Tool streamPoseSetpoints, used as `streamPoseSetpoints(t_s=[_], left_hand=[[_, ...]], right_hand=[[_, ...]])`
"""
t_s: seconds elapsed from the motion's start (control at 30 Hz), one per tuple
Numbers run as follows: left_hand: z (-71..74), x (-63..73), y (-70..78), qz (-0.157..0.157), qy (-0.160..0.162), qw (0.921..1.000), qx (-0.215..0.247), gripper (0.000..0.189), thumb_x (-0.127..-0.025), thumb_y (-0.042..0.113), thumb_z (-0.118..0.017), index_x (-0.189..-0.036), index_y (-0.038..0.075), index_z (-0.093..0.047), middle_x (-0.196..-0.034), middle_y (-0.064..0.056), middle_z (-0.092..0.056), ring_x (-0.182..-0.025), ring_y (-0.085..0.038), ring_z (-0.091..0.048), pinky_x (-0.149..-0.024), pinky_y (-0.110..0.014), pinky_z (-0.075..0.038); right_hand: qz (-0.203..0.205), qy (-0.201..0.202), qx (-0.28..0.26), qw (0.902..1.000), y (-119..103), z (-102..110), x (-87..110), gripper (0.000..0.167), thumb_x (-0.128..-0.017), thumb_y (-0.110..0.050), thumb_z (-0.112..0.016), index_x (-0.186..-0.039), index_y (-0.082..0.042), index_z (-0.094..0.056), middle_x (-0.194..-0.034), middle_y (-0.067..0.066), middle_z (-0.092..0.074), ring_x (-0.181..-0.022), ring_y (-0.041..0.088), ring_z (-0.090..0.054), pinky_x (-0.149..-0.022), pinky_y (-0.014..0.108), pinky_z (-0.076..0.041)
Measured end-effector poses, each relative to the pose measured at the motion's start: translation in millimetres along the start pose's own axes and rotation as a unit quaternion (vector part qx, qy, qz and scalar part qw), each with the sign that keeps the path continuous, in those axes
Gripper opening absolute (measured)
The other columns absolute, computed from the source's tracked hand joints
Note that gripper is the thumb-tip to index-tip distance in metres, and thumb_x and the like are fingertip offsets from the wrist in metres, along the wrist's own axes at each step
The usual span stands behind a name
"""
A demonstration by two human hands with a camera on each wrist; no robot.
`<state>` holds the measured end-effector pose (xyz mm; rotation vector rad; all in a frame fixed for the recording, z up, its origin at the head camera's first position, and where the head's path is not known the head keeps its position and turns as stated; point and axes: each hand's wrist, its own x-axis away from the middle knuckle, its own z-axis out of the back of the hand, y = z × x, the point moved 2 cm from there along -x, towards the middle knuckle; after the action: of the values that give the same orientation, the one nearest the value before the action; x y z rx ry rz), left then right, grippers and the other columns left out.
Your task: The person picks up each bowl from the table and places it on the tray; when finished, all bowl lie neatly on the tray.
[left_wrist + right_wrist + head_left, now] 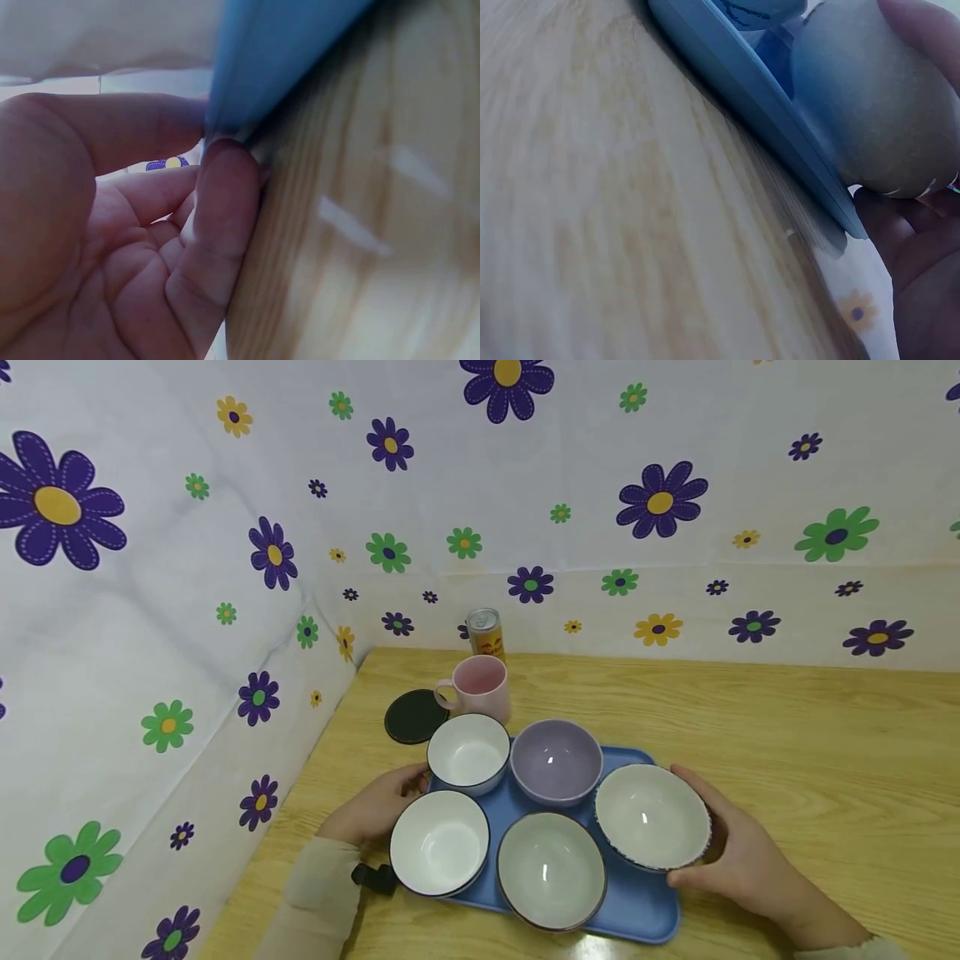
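Note:
A blue tray [645,910] lies on the wooden table with several bowls on it. My left hand [378,806] pinches the tray's left edge, and the left wrist view shows thumb and fingers closed at its rim [259,60]. My right hand [750,860] holds a cream bowl with a dark patterned rim [652,818] at the tray's right end, thumb and fingers spread round its outer wall. Beside it sit a lilac bowl [557,762] and a pale brown-rimmed bowl [551,872]. Two white dark-rimmed bowls, one behind [468,752] and one in front [438,843], stand at the left.
Behind the tray are a pink mug [483,689], a dark round coaster [415,717] and a drink can [486,631] partly hidden by the mug. A flower-printed cloth [570,468] hangs along the table's back and left sides.

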<state>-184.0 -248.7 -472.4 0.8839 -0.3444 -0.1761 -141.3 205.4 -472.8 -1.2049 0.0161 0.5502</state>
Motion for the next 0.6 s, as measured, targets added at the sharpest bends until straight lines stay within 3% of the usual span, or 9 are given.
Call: streamPoseSetpoints(t_s=[0.37, 0.6], left_hand=[[2.6, 1.6, 7.3, -0.01, -0.005, 0.9998, -0.018, 0.038, -0.1, 0.016, -0.059, -0.136, 0.006, -0.055, -0.1, -0.005, -0.057, -0.089, -0.019, -0.051, -0.08, -0.035, -0.041], [3.2, 1.1, 6.3, -0.005, -0.005, 0.9999, -0.014, 0.042, -0.1, 0.017, -0.059, -0.14, 0.005, -0.054, -0.1, -0.005, -0.057, -0.088, -0.019, -0.051, -0.08, -0.035, -0.041]], right_hand=[[-0.004, -0.023, -0.007, 0.9997, 1.7, -1.6, -1.1, 0.12, -0.057, 0.005, -0.095, -0.157, -0.002, -0.028, -0.142, -0.009, -0.048, -0.119, 0.001, -0.052, -0.092, 0.013, -0.046], [-0.012, -0.029, 0.013, 0.9994, -1.1, -2.8, -1.8, 0.12, -0.058, 0.002, -0.096, -0.158, -0.005, -0.028, -0.143, 0.006, -0.048, -0.119, 0.0, -0.051, -0.092, 0.014, -0.046]])
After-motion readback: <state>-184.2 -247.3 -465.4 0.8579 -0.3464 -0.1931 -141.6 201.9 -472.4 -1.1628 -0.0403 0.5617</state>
